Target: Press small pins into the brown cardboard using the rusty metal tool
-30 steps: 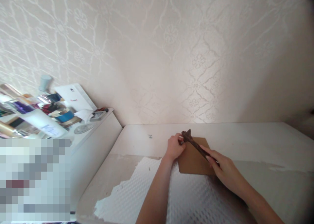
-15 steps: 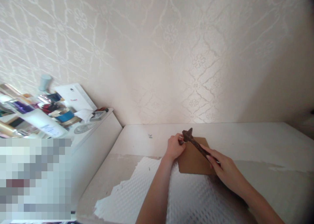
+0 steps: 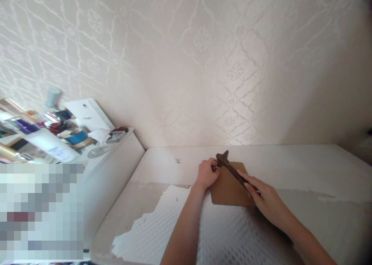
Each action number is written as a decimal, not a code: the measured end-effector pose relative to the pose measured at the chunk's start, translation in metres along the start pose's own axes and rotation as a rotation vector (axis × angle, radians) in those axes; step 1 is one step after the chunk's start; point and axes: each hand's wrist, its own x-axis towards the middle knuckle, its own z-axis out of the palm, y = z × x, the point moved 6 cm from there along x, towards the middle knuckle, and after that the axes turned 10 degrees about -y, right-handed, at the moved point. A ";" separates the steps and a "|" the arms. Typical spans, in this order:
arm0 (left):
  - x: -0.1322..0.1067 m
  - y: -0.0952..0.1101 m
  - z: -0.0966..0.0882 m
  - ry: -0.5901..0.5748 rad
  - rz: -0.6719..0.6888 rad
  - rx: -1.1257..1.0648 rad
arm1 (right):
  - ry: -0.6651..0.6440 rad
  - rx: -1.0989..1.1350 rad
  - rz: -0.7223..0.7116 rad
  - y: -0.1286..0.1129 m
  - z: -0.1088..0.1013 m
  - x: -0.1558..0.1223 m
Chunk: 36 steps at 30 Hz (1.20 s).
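Observation:
My right hand (image 3: pixel 263 195) is wrapped round the handle of a dark brown, rusty-looking hammer (image 3: pixel 232 171). Its head is up and to the left, right beside the fingers of my left hand (image 3: pixel 208 172). Those fingers are pinched at the upper left edge of a brown cardboard piece (image 3: pixel 229 189); a small shiny bit shows between them, too small to name. The cardboard lies beneath the hammer, over a white textured sheet (image 3: pixel 223 234). Small dark specks dot the cardboard near the hammer head.
Small metal pieces (image 3: pixel 177 160) lie on the white surface (image 3: pixel 162 166) to the left. A white cabinet (image 3: pixel 116 168) at the left carries bottles, a white box (image 3: pixel 87 112) and other items. A patterned wall (image 3: pixel 186 63) rises behind. Part of the lower left is pixelated.
Almost nothing differs. Both hands, the hammer and the cardboard stay in nearly the same place, with only a very slight shift.

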 end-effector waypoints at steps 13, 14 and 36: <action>-0.002 0.002 -0.001 -0.001 0.010 0.038 | -0.018 0.001 0.005 0.003 0.002 0.000; -0.002 0.002 -0.001 0.003 0.012 0.036 | -0.010 0.002 0.004 0.003 0.002 0.000; -0.003 0.006 -0.002 -0.019 0.005 0.092 | 0.001 0.015 0.014 0.003 0.000 0.000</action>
